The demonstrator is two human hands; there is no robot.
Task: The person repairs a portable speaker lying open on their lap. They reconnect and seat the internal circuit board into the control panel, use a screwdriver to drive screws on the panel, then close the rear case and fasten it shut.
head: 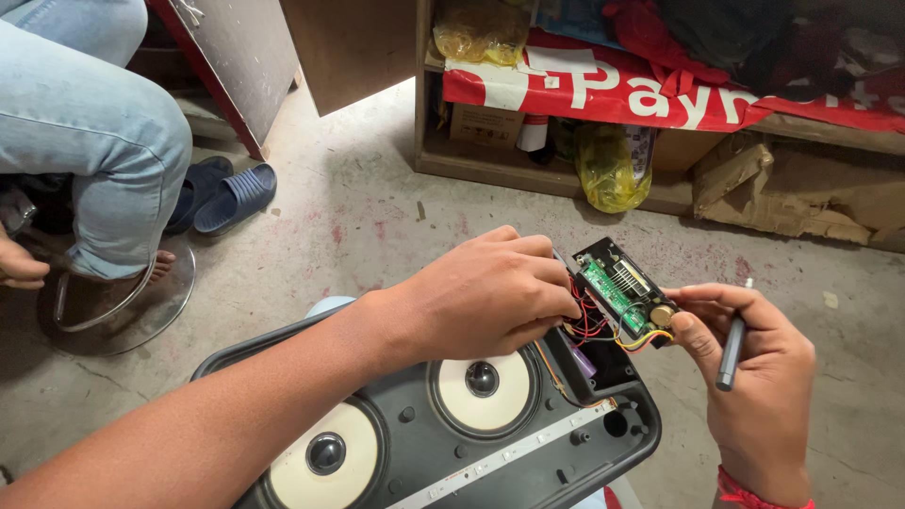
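- Green circuit board (619,289) in its black module, tilted up above the speaker box (452,443), wires exposed.
- Left hand (485,297) fingers curl closed around the wires (589,320), steadying them.
- Right hand (754,377) pinches the module's edge, grey screwdriver (731,353) tucked under its fingers.

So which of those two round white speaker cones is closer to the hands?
The upper right speaker cone, just under the left hand and beside the open corner with the coloured wires. The other cone sits lower left, beneath the forearm.

Speaker housing (415,443) black, two cones (483,388) cream. Circuit board (613,290) green, wires (589,320) red and yellow. Sandals (222,193) dark blue, jeans (85,113) pale blue
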